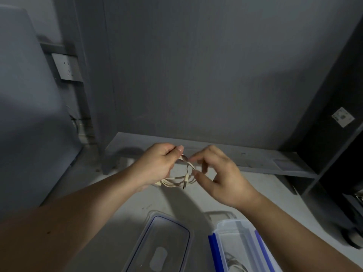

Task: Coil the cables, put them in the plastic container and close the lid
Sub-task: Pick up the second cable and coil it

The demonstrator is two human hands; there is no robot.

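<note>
Holding thin cream-white cable coiled above surface: left hand gripping the loops, right hand pinching the loose end; light, limp, probably springing open unless gripped across the bundle.

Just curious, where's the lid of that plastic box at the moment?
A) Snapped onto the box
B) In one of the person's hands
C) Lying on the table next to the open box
C: the lid lies flat on the table left of the open container, while the left hand and right hand hold only the white cable.
</note>
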